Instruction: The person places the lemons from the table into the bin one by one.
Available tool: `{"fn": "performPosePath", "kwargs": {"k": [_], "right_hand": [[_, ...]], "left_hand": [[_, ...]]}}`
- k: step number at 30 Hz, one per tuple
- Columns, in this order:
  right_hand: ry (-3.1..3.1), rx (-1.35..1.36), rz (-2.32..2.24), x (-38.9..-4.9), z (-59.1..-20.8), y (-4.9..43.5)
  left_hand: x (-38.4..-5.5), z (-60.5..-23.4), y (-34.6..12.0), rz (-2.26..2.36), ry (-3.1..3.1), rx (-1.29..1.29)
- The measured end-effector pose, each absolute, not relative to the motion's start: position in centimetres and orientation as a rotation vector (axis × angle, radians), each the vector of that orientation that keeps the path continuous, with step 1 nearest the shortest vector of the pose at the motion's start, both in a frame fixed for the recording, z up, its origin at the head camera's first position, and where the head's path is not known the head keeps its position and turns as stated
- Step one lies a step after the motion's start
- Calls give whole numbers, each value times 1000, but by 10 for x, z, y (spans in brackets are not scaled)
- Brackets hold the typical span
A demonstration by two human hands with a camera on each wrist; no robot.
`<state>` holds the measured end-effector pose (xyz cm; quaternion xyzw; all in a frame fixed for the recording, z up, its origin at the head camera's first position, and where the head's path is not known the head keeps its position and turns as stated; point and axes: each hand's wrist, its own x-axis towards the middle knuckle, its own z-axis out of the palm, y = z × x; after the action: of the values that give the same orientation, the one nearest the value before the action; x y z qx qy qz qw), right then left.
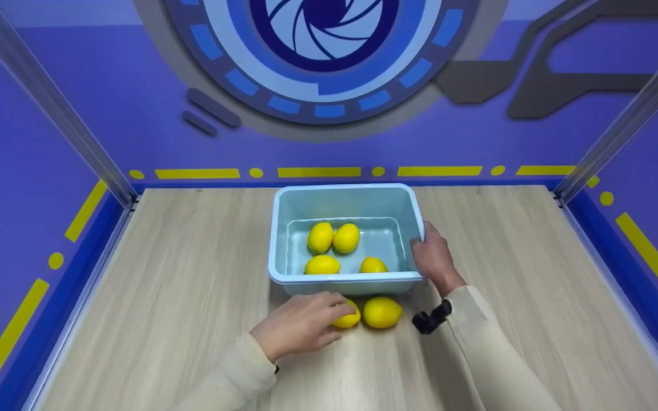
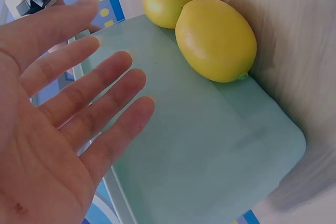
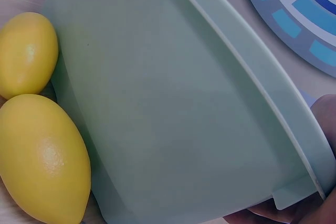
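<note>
A light blue plastic bin (image 1: 340,278) stands on the wooden table with several yellow lemons (image 1: 346,238) inside. My right hand (image 1: 436,257) grips the bin's right rim, thumb on the inner side, fingers around the outside. Two more lemons lie on the table by the bin's front wall, a left one (image 2: 216,40) and a right one (image 1: 382,312). Over the left lemon reaches my left hand (image 1: 306,322), partly covering it in the head view. In the left wrist view its fingers (image 2: 113,135) are extended and spread, with nothing held.
Pale wood tabletop (image 1: 192,245) surrounds the bin on both sides. A purple back wall (image 1: 135,114) with a round printed emblem rises behind it. Metal posts (image 1: 66,108) stand at the rear corners, and side panels (image 1: 637,228) border the table.
</note>
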<state>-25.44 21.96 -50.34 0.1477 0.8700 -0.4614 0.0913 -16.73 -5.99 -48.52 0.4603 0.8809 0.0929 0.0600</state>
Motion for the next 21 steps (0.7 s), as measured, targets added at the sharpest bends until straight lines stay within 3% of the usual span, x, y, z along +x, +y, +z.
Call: {"fn": "performPosePath", "kwargs": {"k": [21], "right_hand": [[2560, 455, -1377, -253, -501, 218]], "left_hand": [[-173, -497, -56, 264, 2625, 1324]]}}
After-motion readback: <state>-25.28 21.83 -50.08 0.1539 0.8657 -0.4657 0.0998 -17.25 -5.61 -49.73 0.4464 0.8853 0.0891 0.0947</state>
